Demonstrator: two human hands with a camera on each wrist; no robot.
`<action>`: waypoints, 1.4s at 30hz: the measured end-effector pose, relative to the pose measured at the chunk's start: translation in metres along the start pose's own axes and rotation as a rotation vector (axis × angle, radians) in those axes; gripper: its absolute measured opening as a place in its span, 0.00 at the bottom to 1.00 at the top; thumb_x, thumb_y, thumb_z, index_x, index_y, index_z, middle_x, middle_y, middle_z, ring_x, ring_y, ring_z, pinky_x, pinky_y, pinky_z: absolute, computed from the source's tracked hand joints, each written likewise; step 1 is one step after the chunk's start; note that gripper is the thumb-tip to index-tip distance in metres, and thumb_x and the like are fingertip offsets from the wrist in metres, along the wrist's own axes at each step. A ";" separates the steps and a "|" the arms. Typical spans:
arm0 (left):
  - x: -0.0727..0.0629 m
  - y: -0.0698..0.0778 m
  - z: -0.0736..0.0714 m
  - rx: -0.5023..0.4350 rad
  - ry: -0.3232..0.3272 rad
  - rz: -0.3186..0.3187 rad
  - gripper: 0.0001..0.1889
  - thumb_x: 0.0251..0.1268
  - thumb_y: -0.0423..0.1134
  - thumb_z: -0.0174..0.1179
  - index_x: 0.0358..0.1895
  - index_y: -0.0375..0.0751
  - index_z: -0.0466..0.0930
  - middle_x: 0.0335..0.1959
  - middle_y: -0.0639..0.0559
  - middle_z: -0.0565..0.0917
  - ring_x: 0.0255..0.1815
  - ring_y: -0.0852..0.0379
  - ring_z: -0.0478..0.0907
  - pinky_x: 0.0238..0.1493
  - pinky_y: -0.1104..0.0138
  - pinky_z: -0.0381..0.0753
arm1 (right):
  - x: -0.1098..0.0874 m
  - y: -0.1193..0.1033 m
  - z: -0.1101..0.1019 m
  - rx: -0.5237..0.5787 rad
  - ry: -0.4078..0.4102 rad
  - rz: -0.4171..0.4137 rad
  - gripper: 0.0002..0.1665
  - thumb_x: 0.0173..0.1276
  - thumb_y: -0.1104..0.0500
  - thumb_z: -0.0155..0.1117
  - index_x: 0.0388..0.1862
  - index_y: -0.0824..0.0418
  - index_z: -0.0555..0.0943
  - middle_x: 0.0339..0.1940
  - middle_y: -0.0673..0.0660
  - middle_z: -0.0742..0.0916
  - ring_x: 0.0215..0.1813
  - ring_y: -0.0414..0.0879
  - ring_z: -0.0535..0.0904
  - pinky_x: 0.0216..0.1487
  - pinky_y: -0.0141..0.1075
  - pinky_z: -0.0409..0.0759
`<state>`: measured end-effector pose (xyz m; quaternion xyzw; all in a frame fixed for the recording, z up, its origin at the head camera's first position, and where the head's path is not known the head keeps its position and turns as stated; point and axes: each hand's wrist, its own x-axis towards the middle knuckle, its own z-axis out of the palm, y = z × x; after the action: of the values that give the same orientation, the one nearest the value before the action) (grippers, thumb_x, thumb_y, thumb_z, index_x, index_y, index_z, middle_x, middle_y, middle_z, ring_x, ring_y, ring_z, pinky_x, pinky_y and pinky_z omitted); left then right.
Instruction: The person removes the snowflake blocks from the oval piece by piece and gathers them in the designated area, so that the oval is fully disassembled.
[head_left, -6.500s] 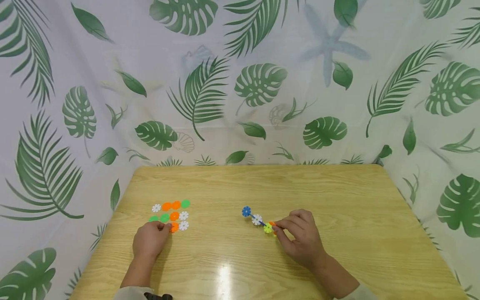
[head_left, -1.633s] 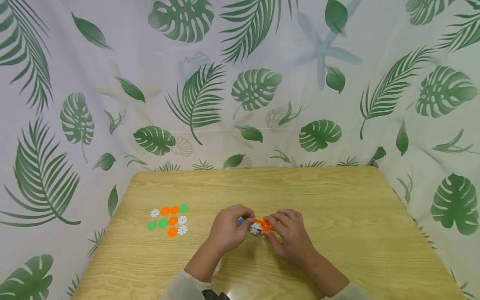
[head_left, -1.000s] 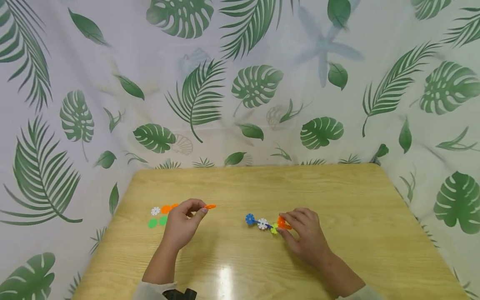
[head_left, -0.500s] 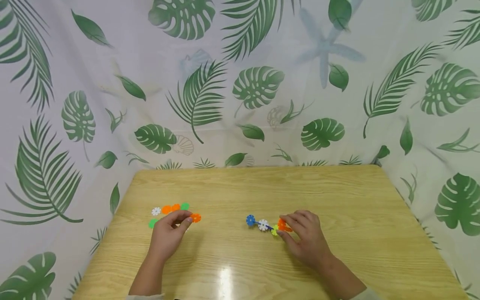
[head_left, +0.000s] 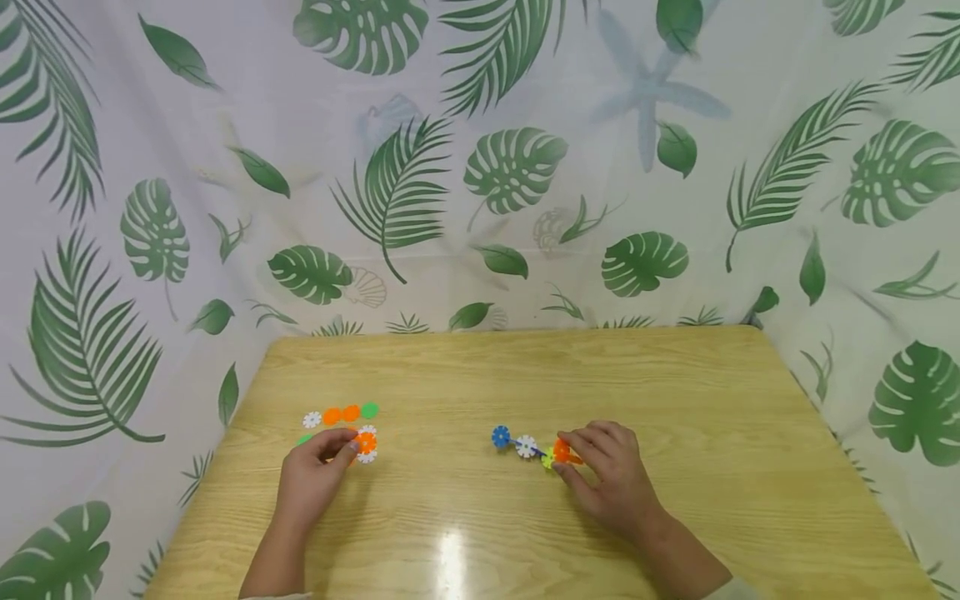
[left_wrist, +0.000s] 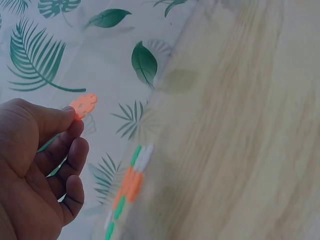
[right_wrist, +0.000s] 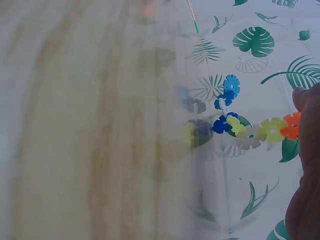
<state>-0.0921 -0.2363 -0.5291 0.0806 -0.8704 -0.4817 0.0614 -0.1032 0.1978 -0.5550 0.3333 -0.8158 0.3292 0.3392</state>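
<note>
My left hand (head_left: pixel 309 477) pinches an orange snowflake disc (head_left: pixel 366 442) between thumb and index finger, overlapping the white discs in the head view. The left wrist view shows that orange disc (left_wrist: pixel 84 105) sticking out past the thumb tip. On the right, my right hand (head_left: pixel 611 467) holds one end of a chain of interlocked snowflake discs. From its far end run a blue disc (head_left: pixel 500 436), a white disc (head_left: pixel 525 447), a yellow-green disc (head_left: pixel 548 457) and an orange disc (head_left: pixel 562 451) at my fingertips. The right wrist view shows the chain bending, with several blue discs (right_wrist: pixel 231 86) at the far end.
Rows of loose snowflake discs lie on the left of the wooden table (head_left: pixel 450 375), among them a white disc (head_left: pixel 312 420), an orange disc (head_left: pixel 332 416) and a green disc (head_left: pixel 369 410). My left hand hides some. A leaf-printed cloth (head_left: pixel 510 167) hangs behind the table and along both sides.
My left hand was at the chain beside the right hand, then drew away left with an orange disc and now has it over the loose rows. My right hand stays at the chain.
</note>
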 end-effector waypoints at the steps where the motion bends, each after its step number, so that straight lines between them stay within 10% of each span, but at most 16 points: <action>1: 0.000 -0.002 -0.001 0.003 0.003 -0.010 0.10 0.73 0.45 0.67 0.51 0.48 0.89 0.43 0.54 0.89 0.47 0.55 0.83 0.48 0.65 0.80 | 0.000 0.000 0.000 0.000 0.000 -0.001 0.28 0.78 0.40 0.60 0.54 0.63 0.88 0.45 0.53 0.89 0.50 0.54 0.79 0.54 0.57 0.69; 18: -0.001 -0.030 -0.022 0.106 -0.006 -0.127 0.13 0.75 0.44 0.64 0.54 0.41 0.87 0.47 0.49 0.88 0.48 0.50 0.83 0.45 0.64 0.81 | 0.002 -0.001 0.001 0.012 -0.016 0.001 0.27 0.78 0.41 0.63 0.55 0.64 0.87 0.45 0.54 0.89 0.49 0.55 0.79 0.53 0.56 0.69; 42: 0.013 -0.048 -0.032 0.350 0.039 -0.137 0.15 0.73 0.44 0.62 0.48 0.34 0.89 0.38 0.47 0.90 0.39 0.47 0.85 0.43 0.51 0.81 | 0.003 -0.003 0.003 0.007 -0.003 -0.012 0.28 0.77 0.40 0.62 0.54 0.63 0.88 0.44 0.53 0.90 0.49 0.54 0.79 0.54 0.55 0.69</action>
<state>-0.0950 -0.2902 -0.5525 0.1586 -0.9321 -0.3242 0.0306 -0.1039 0.1930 -0.5536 0.3399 -0.8130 0.3297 0.3388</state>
